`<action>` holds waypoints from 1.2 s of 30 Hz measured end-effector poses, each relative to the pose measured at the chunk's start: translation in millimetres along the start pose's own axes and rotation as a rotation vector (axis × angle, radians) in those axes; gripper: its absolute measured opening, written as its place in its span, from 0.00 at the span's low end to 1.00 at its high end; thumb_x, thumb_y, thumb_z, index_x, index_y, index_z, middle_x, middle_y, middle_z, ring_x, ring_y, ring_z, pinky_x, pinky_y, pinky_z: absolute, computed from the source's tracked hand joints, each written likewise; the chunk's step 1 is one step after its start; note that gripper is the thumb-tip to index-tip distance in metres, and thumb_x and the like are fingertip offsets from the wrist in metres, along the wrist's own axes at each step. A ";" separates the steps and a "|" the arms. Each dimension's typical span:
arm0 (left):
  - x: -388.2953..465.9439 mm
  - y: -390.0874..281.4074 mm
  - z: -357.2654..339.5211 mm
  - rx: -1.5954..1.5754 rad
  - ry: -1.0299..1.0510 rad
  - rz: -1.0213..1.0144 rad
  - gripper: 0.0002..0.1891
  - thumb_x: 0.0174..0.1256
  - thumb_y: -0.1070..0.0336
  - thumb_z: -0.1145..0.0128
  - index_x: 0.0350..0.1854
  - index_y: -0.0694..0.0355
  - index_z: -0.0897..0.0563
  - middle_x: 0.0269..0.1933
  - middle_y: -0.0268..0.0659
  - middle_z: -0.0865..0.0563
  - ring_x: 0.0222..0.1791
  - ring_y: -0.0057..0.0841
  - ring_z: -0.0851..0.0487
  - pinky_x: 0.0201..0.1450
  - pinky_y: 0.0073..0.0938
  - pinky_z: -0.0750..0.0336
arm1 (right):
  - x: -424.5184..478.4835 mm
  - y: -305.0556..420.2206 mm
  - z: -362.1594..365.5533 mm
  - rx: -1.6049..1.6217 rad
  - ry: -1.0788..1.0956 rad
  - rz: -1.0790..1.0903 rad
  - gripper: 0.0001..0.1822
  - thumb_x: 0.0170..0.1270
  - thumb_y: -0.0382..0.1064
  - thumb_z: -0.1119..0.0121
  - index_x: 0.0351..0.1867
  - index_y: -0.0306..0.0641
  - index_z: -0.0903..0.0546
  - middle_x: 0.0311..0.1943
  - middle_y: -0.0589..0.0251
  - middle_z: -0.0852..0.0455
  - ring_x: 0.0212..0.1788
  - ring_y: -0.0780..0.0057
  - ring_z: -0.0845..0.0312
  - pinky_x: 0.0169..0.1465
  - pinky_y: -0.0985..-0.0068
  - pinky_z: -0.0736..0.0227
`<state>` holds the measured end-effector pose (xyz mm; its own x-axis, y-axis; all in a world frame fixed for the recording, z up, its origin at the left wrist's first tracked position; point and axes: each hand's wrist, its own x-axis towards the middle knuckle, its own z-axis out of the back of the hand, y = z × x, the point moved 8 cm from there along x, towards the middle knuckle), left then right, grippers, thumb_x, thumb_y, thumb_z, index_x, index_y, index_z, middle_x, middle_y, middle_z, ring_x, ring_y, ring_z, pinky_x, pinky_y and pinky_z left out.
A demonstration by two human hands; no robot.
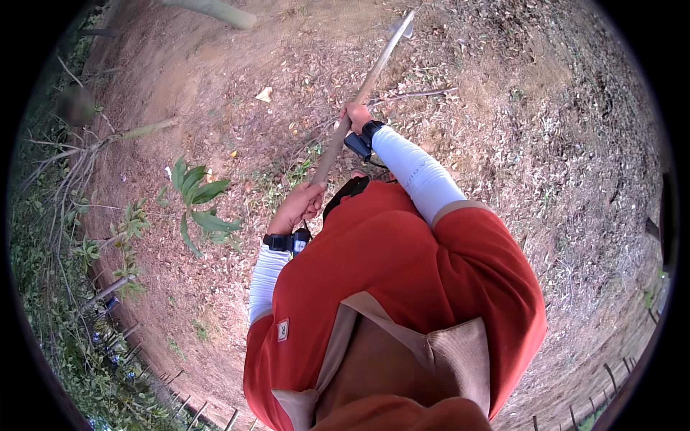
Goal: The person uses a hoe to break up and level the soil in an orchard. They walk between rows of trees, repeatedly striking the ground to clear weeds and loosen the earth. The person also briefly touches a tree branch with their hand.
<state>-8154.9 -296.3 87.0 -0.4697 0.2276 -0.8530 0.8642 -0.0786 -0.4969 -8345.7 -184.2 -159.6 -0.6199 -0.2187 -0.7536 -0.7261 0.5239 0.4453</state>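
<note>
A long wooden-handled tool, apparently a hoe (380, 63), slants from my waist up to the top of the head view. At its far end a grey metal blade (408, 29) shows partly, close to the leaf-strewn ground. My right hand (358, 116) is wrapped around the middle of the handle. Lower down, my left hand (299, 204) grips the handle's near end beside my body. Both wrists carry black straps with small devices, over white sleeves.
A green-leaved sapling (199, 196) stands left of my left hand. Bare branches (86, 148) and dense foliage line the left side. A tree trunk (215, 12) rises at the top left. A thin stick (418, 94) lies right of the handle. Stakes (609, 374) stand along the bottom edges.
</note>
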 end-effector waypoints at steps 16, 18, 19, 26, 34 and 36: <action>-121.1 53.0 7.2 0.096 -0.190 0.067 0.13 0.66 0.60 0.48 0.36 0.67 0.20 0.25 0.33 0.19 0.22 0.17 0.22 0.25 0.18 0.30 | -36.4 -110.9 -9.9 -1.576 0.569 0.585 0.12 0.39 0.23 0.51 0.29 0.33 0.23 0.31 0.52 0.17 0.35 0.54 0.20 0.37 0.63 0.26; -122.6 33.7 -7.2 0.459 -0.105 -0.209 0.14 0.65 0.60 0.48 0.38 0.68 0.20 0.26 0.35 0.18 0.26 0.18 0.20 0.30 0.19 0.28 | -44.0 -101.2 -8.4 -1.509 0.509 0.522 0.14 0.34 0.21 0.48 0.28 0.34 0.20 0.31 0.51 0.16 0.36 0.56 0.19 0.38 0.66 0.25; -117.7 41.5 -2.7 0.369 -0.160 -0.093 0.13 0.65 0.60 0.48 0.37 0.67 0.20 0.25 0.34 0.19 0.24 0.18 0.22 0.28 0.18 0.29 | -47.5 -95.2 -11.1 -1.506 0.518 0.529 0.14 0.34 0.21 0.48 0.27 0.35 0.20 0.29 0.51 0.16 0.35 0.56 0.18 0.37 0.66 0.25; -43.7 36.2 2.8 0.110 -0.070 0.095 0.13 0.65 0.57 0.47 0.25 0.59 0.28 0.16 0.26 0.28 0.09 0.11 0.37 0.10 0.15 0.46 | 17.4 -45.3 46.0 -0.510 -0.053 0.173 0.05 0.49 0.36 0.43 0.25 0.37 0.21 0.23 0.56 0.19 0.30 0.62 0.21 0.34 0.66 0.26; 34.5 0.8 -22.7 0.101 -0.031 0.028 0.15 0.65 0.56 0.47 0.24 0.58 0.30 0.15 0.26 0.31 0.08 0.10 0.41 0.08 0.14 0.50 | -10.0 2.4 50.0 0.117 -0.167 0.010 0.12 0.59 0.43 0.47 0.27 0.35 0.24 0.20 0.61 0.23 0.23 0.67 0.25 0.28 0.61 0.30; 30.5 8.9 -22.1 0.156 -0.058 0.080 0.15 0.65 0.55 0.46 0.24 0.58 0.30 0.15 0.26 0.31 0.08 0.10 0.41 0.08 0.14 0.50 | -15.4 -14.6 54.7 -0.009 -0.153 -0.085 0.11 0.60 0.42 0.48 0.28 0.37 0.25 0.20 0.61 0.24 0.23 0.66 0.26 0.27 0.64 0.31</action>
<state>-8157.5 -268.7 60.0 -0.4140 0.1584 -0.8964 0.8630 -0.2449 -0.4419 -8309.3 -143.5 -180.9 -0.5041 -0.1340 -0.8532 -0.7772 0.5012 0.3805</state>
